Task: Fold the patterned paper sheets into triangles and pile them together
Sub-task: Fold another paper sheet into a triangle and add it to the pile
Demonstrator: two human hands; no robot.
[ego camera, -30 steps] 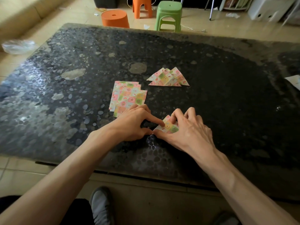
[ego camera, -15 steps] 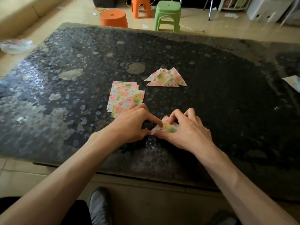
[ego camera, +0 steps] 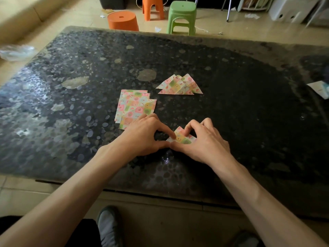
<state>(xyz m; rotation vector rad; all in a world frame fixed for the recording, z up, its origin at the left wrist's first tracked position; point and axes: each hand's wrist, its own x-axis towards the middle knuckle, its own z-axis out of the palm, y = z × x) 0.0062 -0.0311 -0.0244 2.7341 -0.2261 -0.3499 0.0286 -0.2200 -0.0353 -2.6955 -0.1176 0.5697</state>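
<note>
On the dark pebble-patterned glass table (ego camera: 249, 122), a stack of flat pastel patterned paper squares (ego camera: 135, 106) lies just beside your L hand (ego camera: 144, 138), and the pile of folded paper triangles (ego camera: 179, 85) sits behind. L hand & R hand (ego camera: 204, 143) both pinch one small folded triangle (ego camera: 181, 138) betw. them.

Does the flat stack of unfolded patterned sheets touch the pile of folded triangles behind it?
Apart. The head view shows a strip of dark table between the far right corner of the flat stack and the nearest tip of the triangle pile.
</note>
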